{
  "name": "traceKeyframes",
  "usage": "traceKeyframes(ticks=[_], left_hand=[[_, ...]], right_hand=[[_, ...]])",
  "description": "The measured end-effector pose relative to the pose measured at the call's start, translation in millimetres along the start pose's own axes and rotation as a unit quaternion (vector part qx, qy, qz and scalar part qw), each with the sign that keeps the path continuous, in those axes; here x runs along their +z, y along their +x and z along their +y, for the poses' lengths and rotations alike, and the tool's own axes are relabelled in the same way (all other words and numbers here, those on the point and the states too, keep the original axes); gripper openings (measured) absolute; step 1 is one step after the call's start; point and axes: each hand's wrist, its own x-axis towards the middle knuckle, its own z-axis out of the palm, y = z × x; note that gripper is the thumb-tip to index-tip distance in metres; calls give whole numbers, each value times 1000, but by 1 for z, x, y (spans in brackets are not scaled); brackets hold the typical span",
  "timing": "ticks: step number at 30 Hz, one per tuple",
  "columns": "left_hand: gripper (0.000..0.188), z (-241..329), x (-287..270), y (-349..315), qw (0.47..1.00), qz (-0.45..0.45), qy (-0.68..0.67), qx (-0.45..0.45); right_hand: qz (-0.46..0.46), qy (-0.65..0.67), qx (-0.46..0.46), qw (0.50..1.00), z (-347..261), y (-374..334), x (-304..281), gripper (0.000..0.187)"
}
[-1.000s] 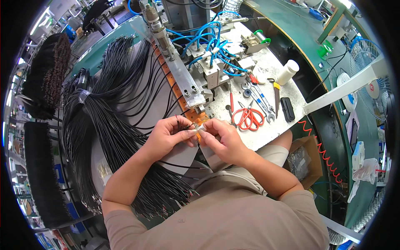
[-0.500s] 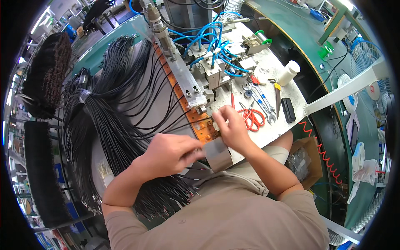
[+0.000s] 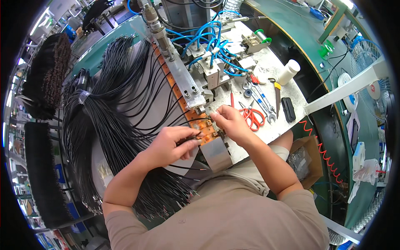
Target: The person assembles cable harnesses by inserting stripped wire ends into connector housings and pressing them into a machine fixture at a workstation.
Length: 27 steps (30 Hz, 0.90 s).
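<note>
Over the near end of the orange slotted strip (image 3: 173,82), my left hand (image 3: 173,146) is closed, thumb and fingers pinching a thin black cable. Just right of the strip, my right hand (image 3: 230,121) is closed in a pinch at the tip of another black cable (image 3: 196,121) lying across it; the fingers partly hide that tip. Between and below the hands sits a grey metal block (image 3: 216,154) at the strip's near end. A big bundle of black cables (image 3: 104,121) lies to the left, several of its strands running to the strip.
A machine with blue air tubes (image 3: 214,39) and a long metal bar (image 3: 179,73) stands ahead. Right of it lie red-handled scissors (image 3: 255,119), wrenches (image 3: 262,100), a yellow-handled tool (image 3: 277,89), a black case (image 3: 288,110) and a white bottle (image 3: 289,72). A cardboard box (image 3: 316,166) is lower right.
My left hand has moved slightly up and right, tilting so that its pinched cable shows near the strip. My right hand has shifted a little, its fingertips lower at the strip's edge.
</note>
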Motion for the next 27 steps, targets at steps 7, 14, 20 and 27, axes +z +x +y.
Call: traceKeyframes(ticks=[7, 14, 20, 27], left_hand=[[16, -21, 1, 6, 945, 156, 271, 95], [18, -20, 9, 6, 906, 155, 341, 197], [18, -13, 8, 4, 866, 129, 434, 212], [17, -11, 13, -1, 880, 128, 423, 175]], right_hand=[[49, -9, 8, 999, -1, -5, 9, 21], [57, -18, -24, 998, 8, -3, 9, 20], [65, -29, -29, 997, 10, -4, 11, 21], [99, -173, -83, 976, 14, 0, 9, 25]])
